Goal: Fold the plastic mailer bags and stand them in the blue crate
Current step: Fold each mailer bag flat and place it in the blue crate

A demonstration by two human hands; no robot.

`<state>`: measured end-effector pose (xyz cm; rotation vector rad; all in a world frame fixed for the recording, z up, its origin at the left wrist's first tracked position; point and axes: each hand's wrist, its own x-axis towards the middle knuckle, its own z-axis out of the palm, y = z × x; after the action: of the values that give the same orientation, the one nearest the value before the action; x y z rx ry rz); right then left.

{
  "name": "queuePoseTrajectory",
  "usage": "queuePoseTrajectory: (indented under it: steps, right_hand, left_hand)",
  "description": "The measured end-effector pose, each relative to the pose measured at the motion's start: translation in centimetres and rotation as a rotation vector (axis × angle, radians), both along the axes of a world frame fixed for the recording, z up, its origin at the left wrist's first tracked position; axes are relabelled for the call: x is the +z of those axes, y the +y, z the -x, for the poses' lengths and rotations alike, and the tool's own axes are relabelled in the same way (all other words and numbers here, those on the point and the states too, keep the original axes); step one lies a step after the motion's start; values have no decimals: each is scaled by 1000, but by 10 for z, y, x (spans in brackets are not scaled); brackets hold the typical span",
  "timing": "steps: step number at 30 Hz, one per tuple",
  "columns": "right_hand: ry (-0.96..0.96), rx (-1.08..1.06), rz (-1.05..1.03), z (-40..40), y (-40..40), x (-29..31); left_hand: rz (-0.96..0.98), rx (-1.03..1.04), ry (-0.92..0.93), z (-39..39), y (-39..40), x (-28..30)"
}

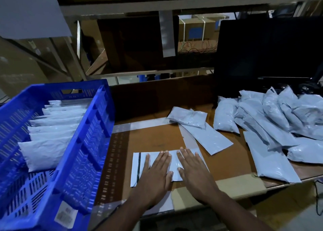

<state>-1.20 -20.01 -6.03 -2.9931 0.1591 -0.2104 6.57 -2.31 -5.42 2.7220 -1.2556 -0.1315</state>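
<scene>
A pale grey mailer bag (139, 168) lies flat on the cardboard-covered table, with a dark strip near its left end. My left hand (157, 171) and my right hand (192, 169) press down on it side by side, fingers straight and spread. The blue crate (83, 143) stands to the left, tilted toward me. Several folded mailer bags (52, 131) stand in a row inside it. Another flat mailer bag (208, 138) lies just beyond my right hand, with a filled one (188, 116) across its far end.
A heap of filled mailer bags (279, 122) covers the right side of the table. A dark monitor (269, 56) stands behind it. Shelving with cardboard boxes (195, 30) rises at the back. The table's front edge (244, 183) runs close to my wrists.
</scene>
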Motion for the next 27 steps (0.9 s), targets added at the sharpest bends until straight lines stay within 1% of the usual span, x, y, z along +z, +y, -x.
queuePoseTrajectory:
  steps: [5, 8, 10, 12, 16, 18, 21, 22, 25, 27]
  right_hand:
    - [18, -4, -19, -3, -3, 2]
    - [73, -30, -18, 2, -1, 3]
    - [77, -27, -22, 5, 0, 2]
    - [64, 4, -13, 2, -3, 1]
    - [73, -7, -20, -2, -1, 5]
    - [41, -5, -51, -2, 1, 11]
    - [18, -55, -39, -10, 7, 25]
    - [40, -58, -37, -15, 10, 27]
    - [119, -32, -22, -24, 19, 14]
    - [150, -12, -31, -24, 20, 8]
  left_hand:
    - [0, 24, 28, -3, -2, 1]
    - [-4, 13, 33, 0, 0, -1]
    - [20, 18, 24, 2, 1, -2]
    - [-3, 17, 25, 2, 1, -2]
    - [-9, 10, 51, -3, -2, 6]
    - [37, 18, 65, -4, 1, 12]
    - [153, 90, 79, -12, 5, 15]
    - [150, 107, 69, -16, 6, 14]
    - [46, 108, 26, -22, 12, 1]
    - [34, 108, 9, -23, 14, -8]
